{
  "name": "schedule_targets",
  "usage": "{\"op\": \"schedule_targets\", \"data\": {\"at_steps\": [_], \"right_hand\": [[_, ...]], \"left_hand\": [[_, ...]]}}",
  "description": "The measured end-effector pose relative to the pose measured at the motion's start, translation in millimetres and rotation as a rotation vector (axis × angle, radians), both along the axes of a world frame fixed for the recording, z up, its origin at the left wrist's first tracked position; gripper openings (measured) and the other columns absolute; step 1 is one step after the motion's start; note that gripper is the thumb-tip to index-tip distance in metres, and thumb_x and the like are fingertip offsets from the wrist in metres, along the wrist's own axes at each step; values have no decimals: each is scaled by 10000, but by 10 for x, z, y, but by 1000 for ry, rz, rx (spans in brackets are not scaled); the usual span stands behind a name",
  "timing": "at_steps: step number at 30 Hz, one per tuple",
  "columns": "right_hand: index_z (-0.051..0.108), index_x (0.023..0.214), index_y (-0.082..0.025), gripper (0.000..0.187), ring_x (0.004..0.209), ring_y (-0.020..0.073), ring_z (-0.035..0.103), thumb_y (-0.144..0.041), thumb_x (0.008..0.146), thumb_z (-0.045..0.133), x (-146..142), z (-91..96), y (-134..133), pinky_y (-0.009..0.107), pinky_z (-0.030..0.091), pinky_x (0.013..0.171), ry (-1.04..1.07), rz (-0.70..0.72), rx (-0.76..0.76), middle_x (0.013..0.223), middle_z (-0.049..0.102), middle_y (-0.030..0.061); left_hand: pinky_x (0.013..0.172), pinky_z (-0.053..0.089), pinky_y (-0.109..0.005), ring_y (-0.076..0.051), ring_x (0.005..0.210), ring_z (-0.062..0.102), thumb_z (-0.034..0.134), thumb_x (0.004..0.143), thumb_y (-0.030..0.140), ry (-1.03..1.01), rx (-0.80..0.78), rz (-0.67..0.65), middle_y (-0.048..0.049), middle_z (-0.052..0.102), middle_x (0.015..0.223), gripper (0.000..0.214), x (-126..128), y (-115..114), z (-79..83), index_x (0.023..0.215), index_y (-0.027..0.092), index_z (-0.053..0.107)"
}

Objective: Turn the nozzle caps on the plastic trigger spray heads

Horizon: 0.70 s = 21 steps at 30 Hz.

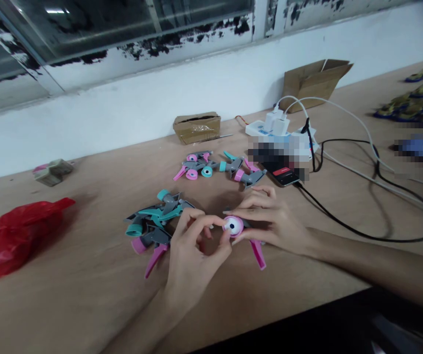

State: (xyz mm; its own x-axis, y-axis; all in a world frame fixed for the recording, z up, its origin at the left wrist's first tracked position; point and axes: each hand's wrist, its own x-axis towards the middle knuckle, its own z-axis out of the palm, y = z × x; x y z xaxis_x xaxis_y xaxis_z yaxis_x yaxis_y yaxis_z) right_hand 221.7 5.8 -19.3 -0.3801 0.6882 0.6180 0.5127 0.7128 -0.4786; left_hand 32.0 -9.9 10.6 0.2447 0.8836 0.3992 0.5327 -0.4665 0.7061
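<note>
A grey and pink trigger spray head [258,254] is in my right hand [275,221], its pink screw collar [239,231] turned up toward me. Inside the collar shows a white ring with a dark hole in its middle. Thumb and index finger of my left hand [192,253] close at the collar's left edge, touching it; whether a small part is between them is hidden. Just left of my left hand lies a pile of spray heads [155,216] in grey, teal and pink. Farther back sits a second group of spray heads [200,166].
Behind the spray heads are a phone [283,172] on a black cable, a white power strip [257,129] with chargers, and a small carton [198,129]. An open cardboard box [307,88] stands by the wall. At left lies a red plastic bag [15,236].
</note>
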Motion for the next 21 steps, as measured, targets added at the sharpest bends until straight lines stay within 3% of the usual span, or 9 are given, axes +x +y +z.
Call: {"op": "schedule_targets", "data": {"at_steps": [5,12,21], "right_hand": [[604,1088,-301,335,845,127,584,-414,774,605,1,3,-14,387,272,943,-3,-20,31,851,647,-20],[603,1088,-285,350,781,110,587,-391,756,634,-7,-10,-33,397,256,971,4,-9,48,844,651,-15],[619,1065,-293,300,773,108,580,-390,781,609,-25,-26,-51,397,262,963,-34,-2,42,808,637,-24]], "left_hand": [[445,406,-185,-85,595,469,620,710,134,35,21,13,0,465,789,123,17,-7,-15,808,207,634],[551,463,-235,-94,584,492,632,696,150,136,102,42,4,518,739,98,27,-25,26,772,203,665],[543,456,-215,-85,573,507,633,706,166,256,115,54,12,548,747,53,29,-44,14,731,209,653]]}}
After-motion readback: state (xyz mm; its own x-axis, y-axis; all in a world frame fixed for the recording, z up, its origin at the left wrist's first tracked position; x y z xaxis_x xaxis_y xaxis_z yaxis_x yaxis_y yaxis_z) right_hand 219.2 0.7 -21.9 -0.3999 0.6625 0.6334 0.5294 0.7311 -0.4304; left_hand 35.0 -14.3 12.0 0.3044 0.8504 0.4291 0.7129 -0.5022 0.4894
